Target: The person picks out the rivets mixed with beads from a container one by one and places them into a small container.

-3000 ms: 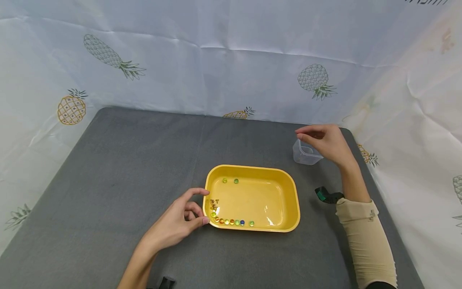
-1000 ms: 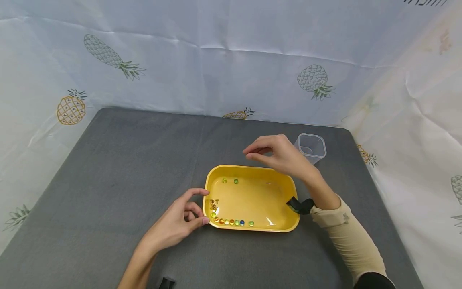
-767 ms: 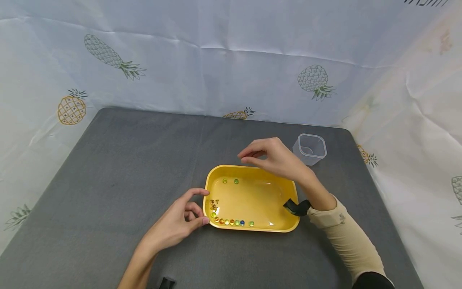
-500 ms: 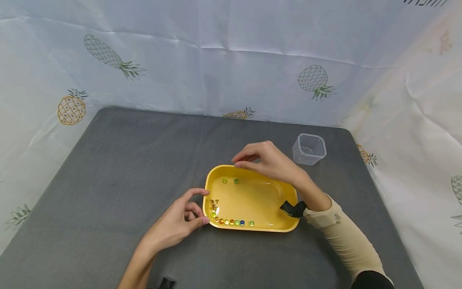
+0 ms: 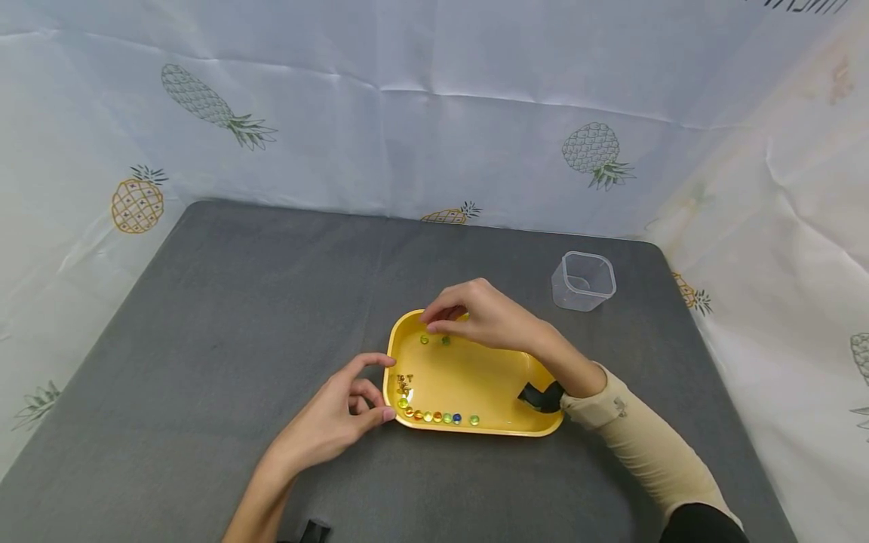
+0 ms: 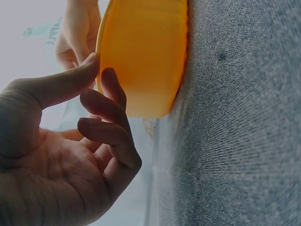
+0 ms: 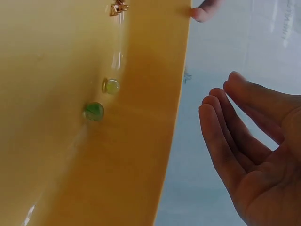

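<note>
Two hands are working at a yellow tray: from the head view, the left hand is holding its left end on the grey bench, while the right hand is hovering at its far side near two green marbles. By the left wrist, a thumb is pressing the rim. By the right wrist, thumb and fingertips are staying slightly apart, and both marbles are lying inside.

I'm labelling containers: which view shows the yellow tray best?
The head view: it shows most of the yellow tray from above. Left wrist shows an outer wall; right wrist, part of its inside.
</note>
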A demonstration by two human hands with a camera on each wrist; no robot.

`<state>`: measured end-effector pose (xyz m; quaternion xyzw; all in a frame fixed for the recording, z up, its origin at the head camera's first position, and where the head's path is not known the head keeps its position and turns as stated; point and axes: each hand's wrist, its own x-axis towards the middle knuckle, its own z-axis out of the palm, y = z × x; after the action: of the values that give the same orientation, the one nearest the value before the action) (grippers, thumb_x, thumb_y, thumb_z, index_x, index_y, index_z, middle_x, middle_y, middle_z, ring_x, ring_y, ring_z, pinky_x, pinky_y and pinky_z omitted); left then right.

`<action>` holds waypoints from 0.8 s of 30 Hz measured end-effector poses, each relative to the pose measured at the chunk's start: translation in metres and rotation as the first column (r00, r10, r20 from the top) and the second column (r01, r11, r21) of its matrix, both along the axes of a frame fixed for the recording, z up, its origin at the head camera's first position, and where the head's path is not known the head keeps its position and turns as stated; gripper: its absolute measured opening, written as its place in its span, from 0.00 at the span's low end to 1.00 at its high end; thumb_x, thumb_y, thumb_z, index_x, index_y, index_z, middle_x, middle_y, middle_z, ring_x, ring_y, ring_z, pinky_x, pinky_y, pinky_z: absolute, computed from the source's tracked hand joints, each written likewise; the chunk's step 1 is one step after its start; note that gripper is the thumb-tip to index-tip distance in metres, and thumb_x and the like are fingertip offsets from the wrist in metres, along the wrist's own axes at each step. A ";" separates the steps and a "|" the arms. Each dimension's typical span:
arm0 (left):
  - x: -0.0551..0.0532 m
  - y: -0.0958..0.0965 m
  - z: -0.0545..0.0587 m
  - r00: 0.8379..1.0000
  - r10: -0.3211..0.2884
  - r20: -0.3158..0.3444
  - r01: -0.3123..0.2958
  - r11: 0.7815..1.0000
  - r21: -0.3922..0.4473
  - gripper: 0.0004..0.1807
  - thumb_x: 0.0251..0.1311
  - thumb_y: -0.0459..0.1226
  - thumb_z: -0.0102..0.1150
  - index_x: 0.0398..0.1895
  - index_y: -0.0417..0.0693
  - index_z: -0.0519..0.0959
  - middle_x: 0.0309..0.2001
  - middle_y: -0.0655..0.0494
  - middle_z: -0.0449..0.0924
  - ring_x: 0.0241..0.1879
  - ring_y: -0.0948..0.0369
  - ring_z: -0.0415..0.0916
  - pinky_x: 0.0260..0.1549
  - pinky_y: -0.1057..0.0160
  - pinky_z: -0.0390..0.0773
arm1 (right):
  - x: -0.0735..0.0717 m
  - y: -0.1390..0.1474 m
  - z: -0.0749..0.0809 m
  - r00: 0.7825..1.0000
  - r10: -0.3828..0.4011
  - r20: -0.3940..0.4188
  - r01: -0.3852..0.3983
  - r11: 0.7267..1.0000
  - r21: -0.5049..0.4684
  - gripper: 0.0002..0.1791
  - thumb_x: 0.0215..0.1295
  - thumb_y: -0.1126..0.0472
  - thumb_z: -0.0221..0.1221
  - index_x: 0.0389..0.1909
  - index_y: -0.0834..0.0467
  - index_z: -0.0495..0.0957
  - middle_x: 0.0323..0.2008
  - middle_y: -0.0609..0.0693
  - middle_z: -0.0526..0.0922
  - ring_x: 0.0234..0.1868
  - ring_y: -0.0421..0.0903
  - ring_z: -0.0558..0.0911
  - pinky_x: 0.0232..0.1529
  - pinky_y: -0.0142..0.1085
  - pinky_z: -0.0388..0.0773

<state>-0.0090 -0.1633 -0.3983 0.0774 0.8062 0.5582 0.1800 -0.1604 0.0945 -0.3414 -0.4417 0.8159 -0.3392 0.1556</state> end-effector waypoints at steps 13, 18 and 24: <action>0.000 0.000 -0.001 1.000 -0.005 -0.005 0.005 1.000 -0.010 0.35 0.70 0.36 0.72 0.76 0.48 0.67 0.35 0.54 0.85 0.26 0.65 0.76 0.28 0.66 0.75 | 0.000 -0.011 -0.015 0.996 0.077 0.050 -0.078 0.997 0.017 0.11 0.74 0.61 0.69 0.52 0.61 0.91 0.45 0.50 0.93 0.44 0.38 0.90 0.51 0.32 0.88; 0.000 0.000 -0.002 1.000 -0.004 -0.009 0.003 1.000 -0.013 0.35 0.70 0.35 0.72 0.76 0.48 0.67 0.35 0.54 0.85 0.26 0.65 0.76 0.28 0.66 0.75 | -0.001 -0.017 -0.022 0.989 0.102 0.106 -0.105 0.994 0.023 0.11 0.73 0.62 0.70 0.51 0.61 0.91 0.43 0.49 0.94 0.42 0.37 0.90 0.49 0.33 0.88; 0.000 0.000 -0.001 1.000 -0.002 -0.009 0.002 1.000 -0.015 0.35 0.70 0.35 0.72 0.76 0.48 0.67 0.35 0.54 0.85 0.26 0.65 0.76 0.28 0.66 0.76 | -0.001 -0.021 -0.028 0.976 0.129 0.175 -0.135 0.991 0.025 0.11 0.73 0.63 0.70 0.52 0.61 0.90 0.42 0.50 0.94 0.41 0.34 0.89 0.48 0.32 0.88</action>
<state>-0.0089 -0.1634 -0.3994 0.0795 0.8110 0.5517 0.1776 -0.1615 0.0739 -0.3697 -0.4607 0.7743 -0.3501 0.2564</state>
